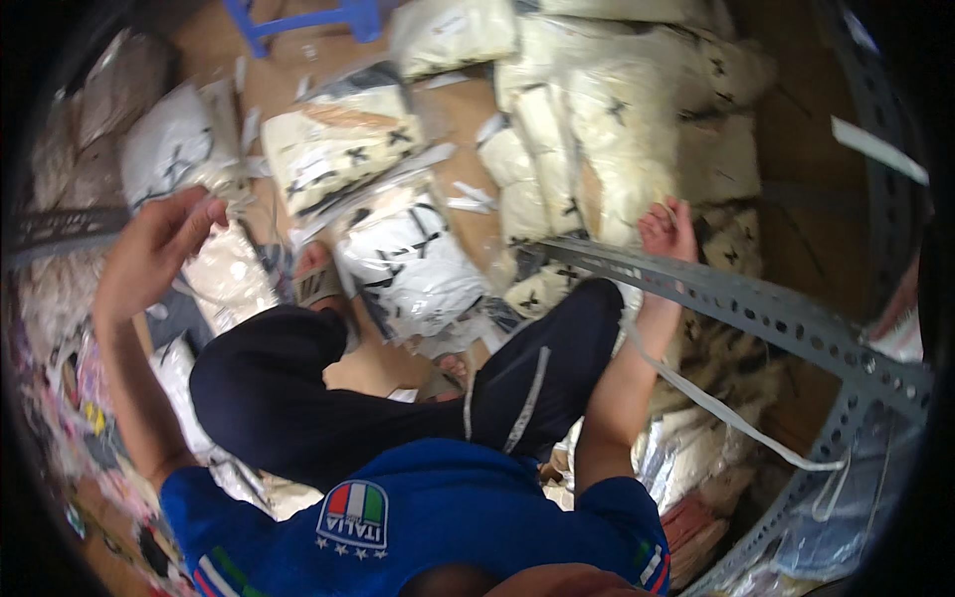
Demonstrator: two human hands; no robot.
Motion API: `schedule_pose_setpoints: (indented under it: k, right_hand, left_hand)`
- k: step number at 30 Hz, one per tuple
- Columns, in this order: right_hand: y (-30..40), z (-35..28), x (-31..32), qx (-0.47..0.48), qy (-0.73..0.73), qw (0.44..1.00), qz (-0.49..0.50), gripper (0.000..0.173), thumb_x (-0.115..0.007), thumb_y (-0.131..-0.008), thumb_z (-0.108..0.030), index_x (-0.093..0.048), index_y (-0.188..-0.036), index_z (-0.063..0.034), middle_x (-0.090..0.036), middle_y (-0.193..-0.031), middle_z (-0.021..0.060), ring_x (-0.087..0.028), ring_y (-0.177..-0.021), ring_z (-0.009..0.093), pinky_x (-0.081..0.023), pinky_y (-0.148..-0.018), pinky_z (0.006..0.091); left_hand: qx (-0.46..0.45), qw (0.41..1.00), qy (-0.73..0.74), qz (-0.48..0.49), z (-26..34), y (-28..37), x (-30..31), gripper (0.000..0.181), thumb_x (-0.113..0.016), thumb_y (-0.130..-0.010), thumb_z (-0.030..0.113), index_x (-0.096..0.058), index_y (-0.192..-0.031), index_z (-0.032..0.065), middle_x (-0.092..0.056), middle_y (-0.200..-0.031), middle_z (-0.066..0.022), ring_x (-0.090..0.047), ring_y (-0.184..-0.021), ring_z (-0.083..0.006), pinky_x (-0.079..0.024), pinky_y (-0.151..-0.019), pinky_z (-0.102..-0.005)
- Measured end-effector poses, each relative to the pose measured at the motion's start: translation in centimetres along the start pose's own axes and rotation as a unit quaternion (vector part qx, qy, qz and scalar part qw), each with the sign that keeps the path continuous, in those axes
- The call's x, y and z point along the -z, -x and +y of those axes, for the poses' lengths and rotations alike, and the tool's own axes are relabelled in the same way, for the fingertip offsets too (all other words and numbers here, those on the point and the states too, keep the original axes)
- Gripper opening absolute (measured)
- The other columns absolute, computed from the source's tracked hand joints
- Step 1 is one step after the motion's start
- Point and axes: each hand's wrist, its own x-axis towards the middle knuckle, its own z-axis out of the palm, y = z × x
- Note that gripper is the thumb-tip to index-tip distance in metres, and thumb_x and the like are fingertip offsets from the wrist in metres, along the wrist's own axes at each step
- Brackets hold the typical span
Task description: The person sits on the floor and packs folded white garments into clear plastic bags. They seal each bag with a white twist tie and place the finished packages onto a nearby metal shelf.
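Note:
My left hand (157, 242) is raised at the left with half-bent fingers, and I see nothing held in it. Beneath and beside it lie a white plastic-wrapped package (168, 142) and a cream package (227, 269). My right hand (668, 231) is at the right, fingers loosely curled and apparently holding nothing. A perforated grey metal beam (716, 298) crosses in front of my right wrist. Near that hand is a pile of cream garments in clear bags (619, 142). Between my knees and the pile lie a white bagged garment (414, 261) with black print and a cream bagged bundle (336, 149).
A blue plastic stool (306, 26) stands at the far side. White paper strips (470, 198) are scattered on the brown floor. From the beam hangs a pale strap (731, 418). More metal shelving (60, 227) is at the left, and blue bagged goods (843, 500) sit at the lower right.

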Motion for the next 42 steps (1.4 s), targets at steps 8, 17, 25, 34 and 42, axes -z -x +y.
schedule_pose_setpoints:
  k: [8,17,25,34,42]
  right_hand:
    - [3.6,-1.0,1.0,-0.029,0.126,0.992,0.011,0.046,-0.061,-0.102,-0.040,-0.067,-0.115,0.0039,-0.073,-0.109,0.0156,-0.071,-0.091,0.020,-0.057,-0.084,0.0320]
    - [1.4,-1.6,2.9,-0.012,0.078,0.997,0.001,0.037,-0.067,-0.100,-0.037,-0.068,-0.110,-0.0013,-0.071,-0.093,0.0053,-0.064,-0.078,0.012,-0.053,-0.069,0.0268]
    - [4.7,-1.7,3.4,0.076,0.001,0.997,-0.003,0.044,-0.048,-0.107,-0.044,-0.057,-0.121,-0.0030,-0.067,-0.089,0.0080,-0.069,-0.093,0.027,-0.056,-0.084,0.0427]
    - [5.6,-6.9,4.1,0.064,0.052,0.994,-0.067,0.041,-0.056,-0.103,-0.042,-0.063,-0.118,-0.0037,-0.068,-0.100,0.0101,-0.066,-0.094,0.023,-0.056,-0.080,0.0370]
    - [7.9,-10.4,6.1,0.110,-0.086,0.986,0.095,0.038,-0.051,-0.106,-0.033,-0.060,-0.125,-0.0018,-0.064,-0.119,0.0119,-0.062,-0.108,0.025,-0.050,-0.099,0.0414]
  left_hand:
    - [-0.507,0.827,-0.240,-0.011,23.7,-14.9,-13.8,0.026,-0.059,-0.098,0.025,-0.068,-0.099,0.0009,-0.068,-0.101,-0.0180,-0.068,-0.097,-0.0397,-0.055,-0.083,-0.0471]
    - [-0.458,0.885,0.059,-0.048,29.3,-20.3,-29.9,0.022,-0.075,-0.085,0.021,-0.074,-0.096,0.0014,-0.070,-0.106,-0.0176,-0.068,-0.099,-0.0330,-0.054,-0.087,-0.0406]
    - [-0.270,0.866,0.370,-0.198,19.2,-24.0,-28.9,0.026,-0.071,-0.096,0.028,-0.072,-0.113,0.0084,-0.069,-0.100,-0.0009,-0.064,-0.083,-0.0112,-0.053,-0.067,-0.0269]
    - [-0.291,0.832,0.454,-0.129,17.6,-25.6,-26.3,0.039,-0.048,-0.105,0.010,-0.049,-0.145,0.0085,-0.069,-0.117,-0.0105,-0.072,-0.094,-0.0177,-0.056,-0.069,-0.0316]
    - [-0.290,0.696,0.649,-0.105,18.6,-24.8,-23.2,0.052,-0.050,-0.105,0.009,-0.036,-0.155,0.0096,-0.062,-0.134,-0.0168,-0.070,-0.099,-0.0246,-0.062,-0.086,-0.0369]
